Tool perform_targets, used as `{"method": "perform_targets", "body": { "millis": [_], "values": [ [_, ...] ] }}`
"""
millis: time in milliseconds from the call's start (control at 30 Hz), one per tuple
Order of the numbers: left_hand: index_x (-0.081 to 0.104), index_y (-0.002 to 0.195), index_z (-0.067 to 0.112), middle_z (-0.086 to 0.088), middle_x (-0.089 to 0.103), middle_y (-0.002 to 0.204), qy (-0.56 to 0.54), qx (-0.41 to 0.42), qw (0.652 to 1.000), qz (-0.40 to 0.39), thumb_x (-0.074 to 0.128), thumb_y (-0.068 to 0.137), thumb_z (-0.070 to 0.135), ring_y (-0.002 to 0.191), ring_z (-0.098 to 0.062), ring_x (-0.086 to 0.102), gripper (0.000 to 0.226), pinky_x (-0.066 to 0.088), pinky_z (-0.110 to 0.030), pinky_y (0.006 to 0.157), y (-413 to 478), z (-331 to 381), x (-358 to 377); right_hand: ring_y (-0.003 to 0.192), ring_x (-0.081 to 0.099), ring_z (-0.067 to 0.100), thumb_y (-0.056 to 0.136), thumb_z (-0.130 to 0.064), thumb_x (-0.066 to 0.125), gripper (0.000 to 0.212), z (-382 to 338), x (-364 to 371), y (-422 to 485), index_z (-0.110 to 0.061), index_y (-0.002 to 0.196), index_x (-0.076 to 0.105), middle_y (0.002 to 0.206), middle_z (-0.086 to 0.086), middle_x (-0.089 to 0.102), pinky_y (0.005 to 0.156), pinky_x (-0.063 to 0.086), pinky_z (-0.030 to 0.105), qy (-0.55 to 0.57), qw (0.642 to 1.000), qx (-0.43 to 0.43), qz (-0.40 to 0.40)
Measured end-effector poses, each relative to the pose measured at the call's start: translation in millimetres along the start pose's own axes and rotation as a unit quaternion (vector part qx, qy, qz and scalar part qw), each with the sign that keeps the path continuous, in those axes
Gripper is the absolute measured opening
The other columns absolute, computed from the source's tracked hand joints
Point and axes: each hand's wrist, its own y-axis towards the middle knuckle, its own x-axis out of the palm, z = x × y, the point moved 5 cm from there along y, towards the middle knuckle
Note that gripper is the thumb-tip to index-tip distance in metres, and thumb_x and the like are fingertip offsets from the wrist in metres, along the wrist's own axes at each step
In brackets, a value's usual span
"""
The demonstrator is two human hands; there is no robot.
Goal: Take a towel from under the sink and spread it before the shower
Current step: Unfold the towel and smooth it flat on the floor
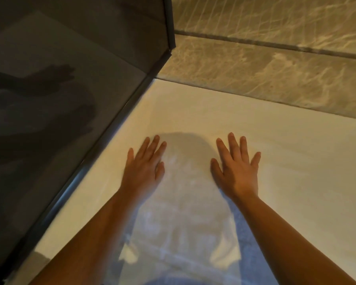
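Note:
A white towel [214, 112] lies flat on the floor, its left edge along the dark frame of the shower's glass wall [56, 83]. Both hands rest palm down on it with fingers spread. My left hand [144, 167] is near the towel's middle, a little right of the glass. My right hand [235, 167] lies beside it, about a hand's width to the right. Neither hand grips anything. My shadow falls on the towel between the forearms.
Beige marbled floor tiles [255, 64] lie beyond the towel's far edge, with a dark groove [275, 45] running across them. The glass wall's black corner post [170, 23] stands at the upper left, and the glass reflects my arms.

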Motion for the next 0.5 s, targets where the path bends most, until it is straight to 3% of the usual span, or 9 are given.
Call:
{"method": "perform_targets", "body": {
  "millis": [133,333,500],
  "values": [
    [0.031,0.141,0.016,-0.007,0.023,0.153,-0.022,-0.097,0.995,0.016,0.038,0.093,0.022,0.141,-0.026,0.016,0.048,0.022,-0.057,0.107,-24.1,-19.3,0.9,0.141,-0.017,0.023,0.092,-0.05,0.019,0.056,-0.7,0.6,0.4,-0.033,0.143,0.002,0.157,-0.001,-0.007,0.111,-0.006,0.057,-0.004,1.0,-0.004,0.003],
    [0.021,0.144,0.026,0.001,0.009,0.155,-0.056,-0.161,0.985,0.012,0.01,0.086,0.045,0.139,-0.011,-0.002,0.061,0.01,-0.056,0.11,-77.1,-22.9,7.6,0.141,-0.017,0.024,0.093,-0.049,0.017,0.056,-1.4,0.5,-0.8,-0.032,0.143,0.0,0.156,0.0,-0.009,0.111,-0.004,0.057,-0.027,1.0,-0.005,-0.001],
    [0.004,0.143,0.031,0.008,-0.004,0.152,-0.033,-0.163,0.986,-0.015,0.0,0.084,0.051,0.139,-0.01,-0.008,0.062,0.008,-0.054,0.111,-102.9,-57.8,1.2,0.141,-0.017,0.026,0.093,-0.048,0.015,0.056,-2.7,1.6,0.1,-0.032,0.143,-0.004,0.156,0.001,-0.012,0.111,0.0,0.058,-0.062,0.998,-0.005,-0.014]
  ]
}}
